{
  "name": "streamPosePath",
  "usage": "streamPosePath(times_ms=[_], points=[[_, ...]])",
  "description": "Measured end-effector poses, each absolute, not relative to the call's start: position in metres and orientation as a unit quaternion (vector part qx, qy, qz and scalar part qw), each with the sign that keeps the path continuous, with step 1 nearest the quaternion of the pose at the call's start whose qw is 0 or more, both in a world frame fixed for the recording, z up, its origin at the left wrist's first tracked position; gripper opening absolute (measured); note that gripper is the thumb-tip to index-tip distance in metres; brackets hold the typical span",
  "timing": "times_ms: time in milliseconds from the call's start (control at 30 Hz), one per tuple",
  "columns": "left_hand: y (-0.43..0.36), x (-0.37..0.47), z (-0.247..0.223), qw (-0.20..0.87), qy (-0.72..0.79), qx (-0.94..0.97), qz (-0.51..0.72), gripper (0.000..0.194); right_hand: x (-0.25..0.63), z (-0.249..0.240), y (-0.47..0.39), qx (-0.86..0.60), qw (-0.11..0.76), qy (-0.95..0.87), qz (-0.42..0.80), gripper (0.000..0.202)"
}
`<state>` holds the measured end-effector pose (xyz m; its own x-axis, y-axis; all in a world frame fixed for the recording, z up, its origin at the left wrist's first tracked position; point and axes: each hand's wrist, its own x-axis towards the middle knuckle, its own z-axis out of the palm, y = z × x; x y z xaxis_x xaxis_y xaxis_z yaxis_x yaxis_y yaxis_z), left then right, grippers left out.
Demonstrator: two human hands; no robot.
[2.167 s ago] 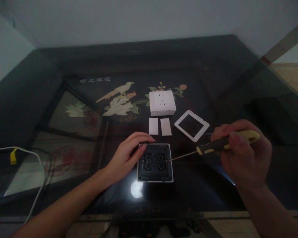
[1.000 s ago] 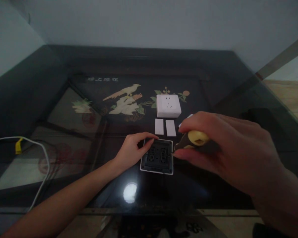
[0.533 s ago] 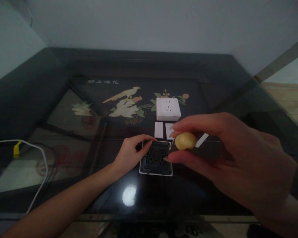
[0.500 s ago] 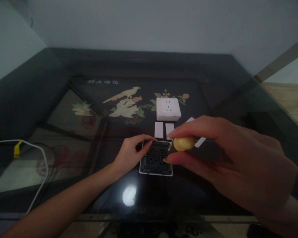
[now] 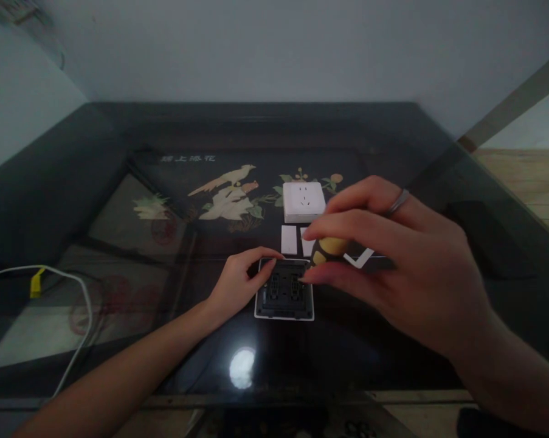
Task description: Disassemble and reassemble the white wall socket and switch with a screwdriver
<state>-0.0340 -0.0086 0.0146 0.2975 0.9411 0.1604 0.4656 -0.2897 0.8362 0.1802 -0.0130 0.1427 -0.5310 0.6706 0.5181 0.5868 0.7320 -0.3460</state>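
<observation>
My left hand (image 5: pixel 244 280) pinches the upper left edge of a wall switch (image 5: pixel 283 307), thumb on its top side. The switch lies face down on the dark tabletop, black back with two terminal blocks upward and a thin white rim showing. Over its right side, my right hand (image 5: pixel 406 267) grips a screwdriver (image 5: pixel 334 246) by its yellow-and-black handle between thumb and fingers. The handle is seen nearly end-on; its shaft and tip are hidden. Just beyond the switch lie two white rocker caps (image 5: pixel 289 239), the right one partly covered by my fingers.
A white socket box (image 5: pixel 304 202) stands behind the caps. Part of a white frame (image 5: pixel 360 260) shows below my right hand's fingers. A white cable (image 5: pixel 85 292) with a yellow tag (image 5: pixel 36 283) runs along the left. The glossy table (image 5: pixel 201 365) meets a wall at the back.
My right hand has turned around the screwdriver handle, with its fingers raised and more of the black showing. My left hand still holds the switch in place. The view has shifted slightly.
</observation>
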Motion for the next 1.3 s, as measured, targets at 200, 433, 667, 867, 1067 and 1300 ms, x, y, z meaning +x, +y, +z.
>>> streamPosePath(times_ms=[200,433,667,867,1067,1300], points=[[-0.009,-0.035,0.011,0.348,0.483,0.727,0.342,0.021,0.183,0.146,-0.017,-0.359,0.300,-0.877,0.108,0.023],[-0.010,-0.036,0.011,0.347,0.481,0.727,0.346,0.021,0.192,0.157,-0.014,-0.310,0.238,-0.908,0.151,0.025],[-0.009,-0.039,0.009,0.361,0.475,0.728,0.338,0.022,0.186,0.151,-0.014,-0.352,0.264,-0.885,0.153,0.027],[-0.008,-0.041,0.006,0.372,0.474,0.725,0.334,0.025,0.194,0.153,-0.011,-0.305,0.229,-0.910,0.161,0.032],[-0.008,-0.041,0.010,0.380,0.480,0.720,0.328,0.024,0.180,0.147,-0.011,-0.352,0.307,-0.883,0.047,0.017],[-0.008,-0.040,0.011,0.377,0.477,0.722,0.332,0.023,0.195,0.154,-0.011,-0.299,0.220,-0.911,0.179,0.036]])
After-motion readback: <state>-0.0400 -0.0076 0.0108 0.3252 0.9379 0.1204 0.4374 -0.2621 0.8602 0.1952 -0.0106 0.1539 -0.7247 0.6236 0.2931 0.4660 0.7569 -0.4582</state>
